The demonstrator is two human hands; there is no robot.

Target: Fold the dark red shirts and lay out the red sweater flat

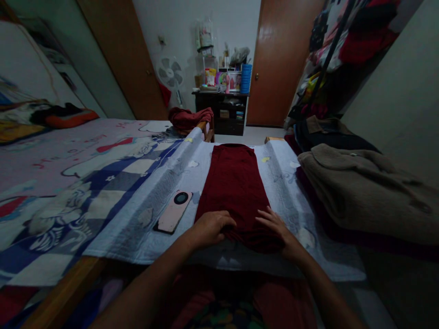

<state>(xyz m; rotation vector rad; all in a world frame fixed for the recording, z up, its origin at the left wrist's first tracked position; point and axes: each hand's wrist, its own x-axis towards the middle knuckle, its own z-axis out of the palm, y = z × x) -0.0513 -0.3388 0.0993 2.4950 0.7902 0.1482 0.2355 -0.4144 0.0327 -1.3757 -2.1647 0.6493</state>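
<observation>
One dark red garment [236, 183] lies lengthwise along the middle of a pale blue cloth [116, 237], its narrower far end at the cloth's far edge and its wider, rumpled near end just short of the near edge. The left hand [210, 230] and the right hand [281, 232] stand apart, one at each near corner of the garment. The left is curled over the fabric; whether its thumb and fingers pinch it cannot be told. The right rests with its fingers spread. A pink phone [174, 212] lies left of the garment, toward the cloth's left edge. Along the right edge are stacked folded clothes [329, 135], with a grey-brown piece [356, 187] uppermost; beyond the left edge extends a blue-and-white checked sheet [96, 198].
</observation>
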